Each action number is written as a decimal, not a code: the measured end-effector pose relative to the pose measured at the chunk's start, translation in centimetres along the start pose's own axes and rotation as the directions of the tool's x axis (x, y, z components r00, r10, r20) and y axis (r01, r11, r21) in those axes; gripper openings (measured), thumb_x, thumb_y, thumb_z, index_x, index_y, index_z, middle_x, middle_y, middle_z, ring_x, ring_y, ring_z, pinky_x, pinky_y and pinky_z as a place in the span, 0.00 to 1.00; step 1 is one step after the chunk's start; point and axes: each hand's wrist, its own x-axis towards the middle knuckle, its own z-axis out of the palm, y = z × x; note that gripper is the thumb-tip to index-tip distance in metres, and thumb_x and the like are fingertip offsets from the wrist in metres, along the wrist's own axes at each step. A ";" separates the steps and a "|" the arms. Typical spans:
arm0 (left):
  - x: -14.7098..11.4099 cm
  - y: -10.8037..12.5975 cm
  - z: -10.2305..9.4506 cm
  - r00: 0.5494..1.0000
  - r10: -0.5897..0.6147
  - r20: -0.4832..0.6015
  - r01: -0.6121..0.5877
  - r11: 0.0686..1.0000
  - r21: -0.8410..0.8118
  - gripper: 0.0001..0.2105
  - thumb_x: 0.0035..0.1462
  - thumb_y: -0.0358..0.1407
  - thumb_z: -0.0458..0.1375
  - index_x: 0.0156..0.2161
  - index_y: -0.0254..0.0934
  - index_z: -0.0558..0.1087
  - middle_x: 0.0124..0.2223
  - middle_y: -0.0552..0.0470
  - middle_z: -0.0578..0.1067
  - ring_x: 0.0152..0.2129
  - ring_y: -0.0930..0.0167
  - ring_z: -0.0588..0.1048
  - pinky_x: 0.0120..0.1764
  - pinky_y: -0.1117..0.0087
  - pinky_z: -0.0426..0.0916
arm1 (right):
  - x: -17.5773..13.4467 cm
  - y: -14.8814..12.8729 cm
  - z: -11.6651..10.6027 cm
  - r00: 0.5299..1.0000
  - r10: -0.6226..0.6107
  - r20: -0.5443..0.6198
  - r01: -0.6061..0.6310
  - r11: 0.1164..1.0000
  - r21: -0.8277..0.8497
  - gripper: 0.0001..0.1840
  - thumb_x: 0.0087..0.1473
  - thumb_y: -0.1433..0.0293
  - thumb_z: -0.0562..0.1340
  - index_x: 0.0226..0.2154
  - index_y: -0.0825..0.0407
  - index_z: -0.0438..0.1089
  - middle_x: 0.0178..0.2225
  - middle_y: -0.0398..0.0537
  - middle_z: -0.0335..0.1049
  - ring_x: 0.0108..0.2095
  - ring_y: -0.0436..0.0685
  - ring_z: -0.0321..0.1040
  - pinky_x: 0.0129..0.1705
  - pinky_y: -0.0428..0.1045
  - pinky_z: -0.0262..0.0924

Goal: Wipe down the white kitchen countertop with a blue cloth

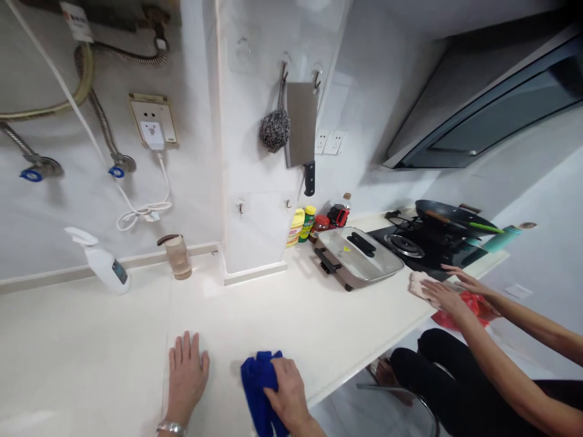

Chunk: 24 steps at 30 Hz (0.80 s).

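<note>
My left hand (186,379) lies flat on the white countertop (218,321), fingers stretched out and holding nothing. To its right, my right hand (286,391) grips a blue cloth (257,379) that rests bunched on the counter near the front edge. Against the wall behind my left hand stand a clear brown-tinted pitcher (178,258) with a dark handle and a white spray bottle (102,264). Farther right sits a lidded electric pan (359,255) with a black handle on its glass lid.
At the right, another person's hands (449,297) are at the counter, one on a pale cloth (421,285). A wok (450,215) sits on the black stove (428,261). A cleaver (301,124) and steel scrubber (274,130) hang from wall hooks. Several bottles and jars (310,224) stand behind the pan.
</note>
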 end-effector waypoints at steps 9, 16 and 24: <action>0.0 0.0 -0.4 0.998 -0.049 0.029 0.051 0.995 -0.090 0.26 0.66 0.41 0.44 0.60 0.25 0.67 0.66 0.28 0.62 0.68 0.49 0.52 0.64 0.40 0.55 | 8.8 3.1 -10.9 0.876 0.306 -0.373 -0.252 0.949 0.187 0.33 0.53 0.43 0.59 0.48 0.52 0.66 0.40 0.53 0.74 0.40 0.63 0.71 0.44 0.57 0.66; 0.0 0.3 -0.9 0.997 -0.055 0.057 0.058 0.997 -0.055 0.25 0.66 0.40 0.45 0.60 0.26 0.67 0.66 0.30 0.64 0.67 0.50 0.57 0.64 0.43 0.57 | 6.9 8.3 -11.6 0.982 0.096 0.160 -0.054 0.966 -0.253 0.24 0.53 0.53 0.58 0.49 0.47 0.68 0.49 0.52 0.74 0.52 0.67 0.68 0.66 0.73 0.39; -0.1 0.1 -0.7 0.996 -0.049 0.074 0.052 0.998 -0.042 0.25 0.66 0.40 0.45 0.60 0.26 0.67 0.66 0.30 0.64 0.67 0.50 0.55 0.64 0.43 0.57 | 6.5 8.1 -8.5 0.979 -0.027 0.203 0.096 0.938 -0.334 0.32 0.60 0.60 0.53 0.66 0.46 0.54 0.67 0.52 0.53 0.67 0.69 0.47 0.63 0.70 0.53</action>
